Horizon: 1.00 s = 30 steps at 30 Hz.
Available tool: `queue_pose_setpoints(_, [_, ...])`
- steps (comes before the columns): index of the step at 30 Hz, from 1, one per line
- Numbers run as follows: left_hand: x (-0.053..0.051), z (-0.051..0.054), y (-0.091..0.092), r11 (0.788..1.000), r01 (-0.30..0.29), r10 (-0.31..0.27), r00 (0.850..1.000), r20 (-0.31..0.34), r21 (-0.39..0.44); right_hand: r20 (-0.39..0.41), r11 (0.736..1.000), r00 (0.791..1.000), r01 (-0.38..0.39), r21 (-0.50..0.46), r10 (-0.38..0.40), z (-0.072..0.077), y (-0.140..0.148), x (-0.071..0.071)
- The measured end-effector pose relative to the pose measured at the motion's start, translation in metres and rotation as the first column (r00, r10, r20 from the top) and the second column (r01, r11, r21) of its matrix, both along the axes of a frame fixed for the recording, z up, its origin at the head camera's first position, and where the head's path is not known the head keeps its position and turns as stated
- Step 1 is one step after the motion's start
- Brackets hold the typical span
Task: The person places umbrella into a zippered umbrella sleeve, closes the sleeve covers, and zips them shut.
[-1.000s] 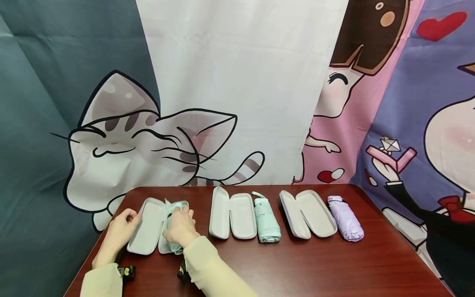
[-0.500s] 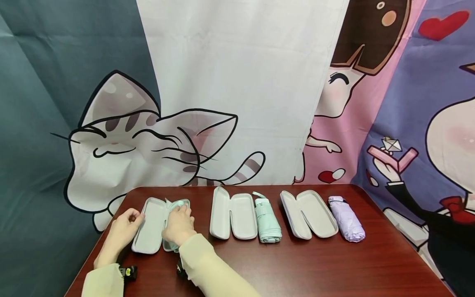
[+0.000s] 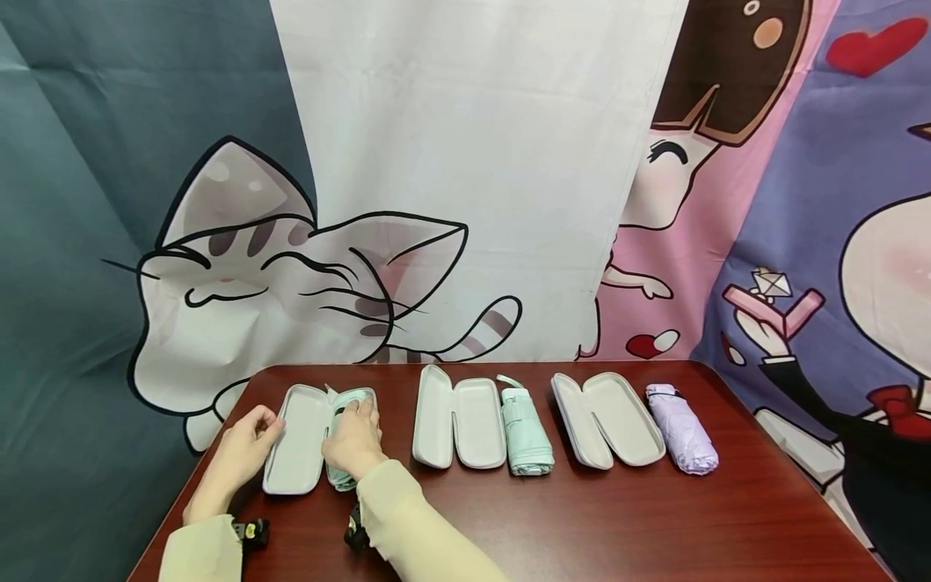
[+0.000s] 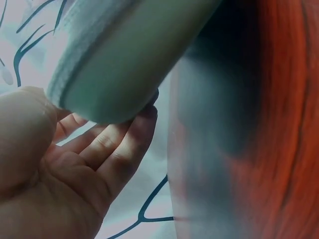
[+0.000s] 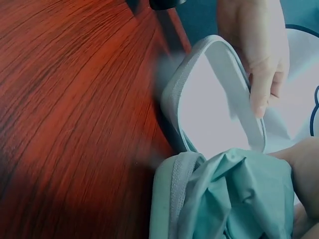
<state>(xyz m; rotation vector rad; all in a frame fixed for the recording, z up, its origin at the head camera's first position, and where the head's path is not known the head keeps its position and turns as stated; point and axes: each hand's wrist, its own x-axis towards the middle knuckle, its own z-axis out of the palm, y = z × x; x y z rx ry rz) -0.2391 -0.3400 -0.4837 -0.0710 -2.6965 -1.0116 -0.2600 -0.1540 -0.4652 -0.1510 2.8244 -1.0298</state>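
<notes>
At the left of the table a pale grey-green zip case (image 3: 296, 440) lies spread open. A folded mint umbrella (image 3: 342, 480) lies in its right half; its crumpled end (image 5: 249, 194) fills the lower part of the right wrist view. My left hand (image 3: 243, 446) pinches the outer rim of the case's left half, with the thumb on the inner side and the fingers behind, as the right wrist view shows. In the left wrist view those fingers (image 4: 117, 147) sit against the case's outside. My right hand (image 3: 355, 440) presses on top of the umbrella, its fingers pointing away; the palm side is hidden.
To the right lies another spread case (image 3: 476, 424) with a mint folded umbrella (image 3: 525, 432) beside it. Farther right are a third case (image 3: 621, 419) and a lilac folded umbrella (image 3: 681, 430). A cartoon-printed cloth (image 3: 473, 162) hangs behind the brown table (image 3: 582, 525).
The left case has shifted slightly to the right and turned a little straighter. The umbrella under my right hand sits more within its half. Both hands stay nearly in place.
</notes>
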Motion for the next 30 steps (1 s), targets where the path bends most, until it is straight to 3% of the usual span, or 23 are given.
queue_pose_setpoints(8, [0.003, -0.002, 0.001, 1.0, 0.012, -0.012, 1.0, -0.001, -0.007, -0.034, 0.999, 0.999, 0.026, 0.019, -0.026, -0.007, -0.002, -0.004])
queue_pose_setpoints(18, [0.002, 0.0, 0.001, 1.0, 0.013, -0.013, 1.0, -0.021, 0.0, 0.015, 0.994, 0.999, 0.035, -0.104, -0.034, 0.0, 0.004, -0.007])
queue_pose_setpoints(23, [0.0, 0.001, 0.001, 1.0, 0.018, -0.018, 1.0, -0.026, -0.001, -0.009, 0.995, 1.0, -0.007, -0.1, 0.006, -0.005, 0.006, -0.011])
queue_pose_setpoints(30, [0.0, 0.002, 0.0, 1.0, 0.011, -0.011, 0.999, -0.033, -0.005, -0.101, 0.996, 0.991, -0.091, -0.009, 0.089, -0.022, 0.003, -0.013])
